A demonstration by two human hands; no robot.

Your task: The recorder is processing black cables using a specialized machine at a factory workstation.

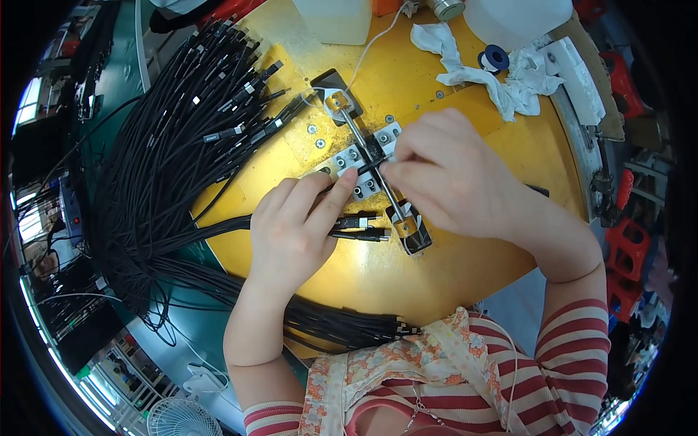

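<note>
Pinching: left hand (291,221) and right hand (458,174) grasp a black cable (370,168) over the screwed metal fixture (350,158), frame centre;
Yellow worktop (472,280): black connector-cable bundle (171,138), upper left; crumpled tissue (529,83), blue spool (496,55), upper right;
Room: green table (126,54), left; red plastic stools (627,240), far right; fan (183,419), lower left

Yellow worktable (476,280), green bench (126,58) at left, red stools (627,240) at right, bright panes (30,102) far left, strip lights (35,312) lower left.

Left grip (291,221) lies palm-down; right grip (462,178) (more curled) faces it.
</note>
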